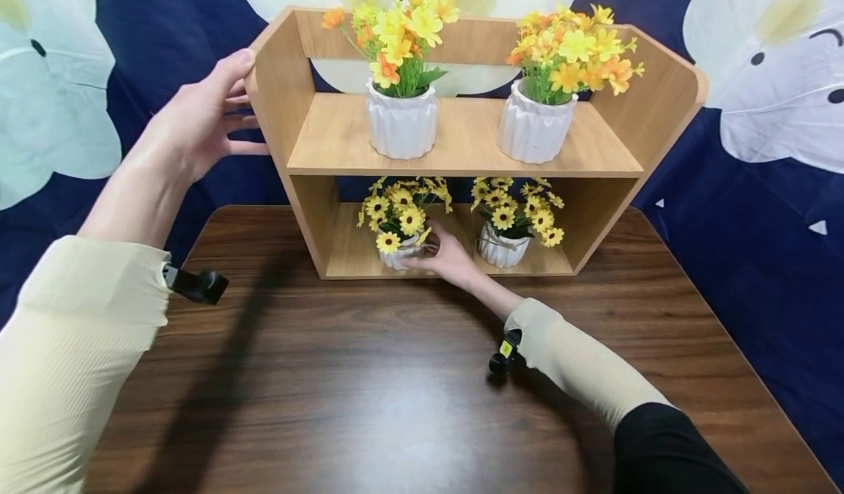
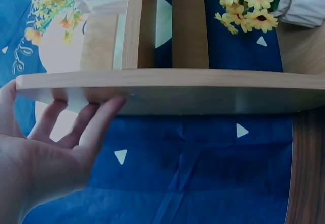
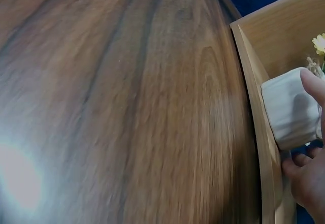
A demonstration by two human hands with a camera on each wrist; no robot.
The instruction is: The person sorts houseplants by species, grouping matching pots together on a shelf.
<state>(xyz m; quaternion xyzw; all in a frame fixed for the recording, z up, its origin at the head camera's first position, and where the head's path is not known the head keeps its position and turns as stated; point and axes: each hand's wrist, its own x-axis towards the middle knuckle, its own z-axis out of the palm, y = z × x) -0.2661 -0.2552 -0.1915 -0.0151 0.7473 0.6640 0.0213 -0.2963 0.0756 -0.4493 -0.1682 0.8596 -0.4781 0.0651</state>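
At the lower shelf, my right hand (image 1: 445, 254) grips a white ribbed flower pot (image 1: 393, 258) with yellow daisy-like flowers (image 1: 402, 212) and twine round it. In the right wrist view its thumb lies across the white pot (image 3: 289, 109), and the fingertips come round the other side. My left hand (image 1: 204, 113) touches the left side panel (image 1: 285, 91) of a two-tier wooden shelf (image 1: 468, 171) near its upper front corner. The left wrist view has the fingertips against the panel's outer face and the thumb at its end edge.
A second twine-tied pot (image 1: 502, 248) of yellow flowers stands to the right on the lower tier. Two larger white pots (image 1: 402, 124) with orange and yellow flowers stand above. The shelf rests on a dark wooden table (image 1: 395, 377), before a blue patterned cloth (image 1: 791, 245).
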